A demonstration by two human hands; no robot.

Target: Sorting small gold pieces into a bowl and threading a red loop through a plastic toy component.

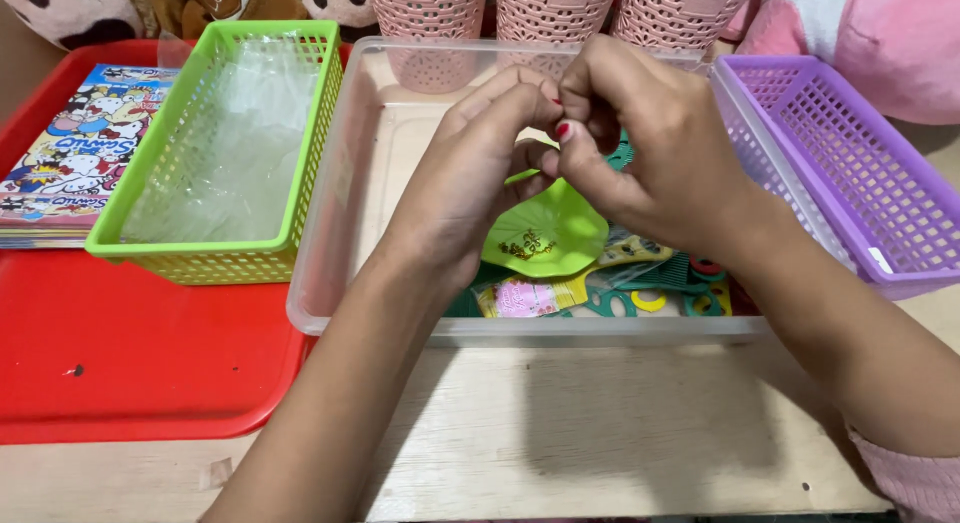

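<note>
While both forearms are reaching in from the near edge of the wooden table [600, 433], the left hand [470, 173] and the right hand [640, 148] are meeting above a clear plastic bin [330, 223]. Both hands are curling tightly, fingertips pressing together on something small between them; what it is I cannot tell, since the fingers are hiding it. Just under them a lime green plastic piece [545, 233] is hanging over the bin, seemingly held at its top. Below it, small packets and green toy pieces [610, 288] are lying at the bin's near right corner. Left of the bin, a green basket [215, 253] lined with clear film is sitting on a red tray [130, 363], beside a stack of cartoon booklets [75, 153]. To the right, a purple basket [850, 163] is touching the bin. At the far edge, pink lattice cups [550, 8] are standing.
</note>
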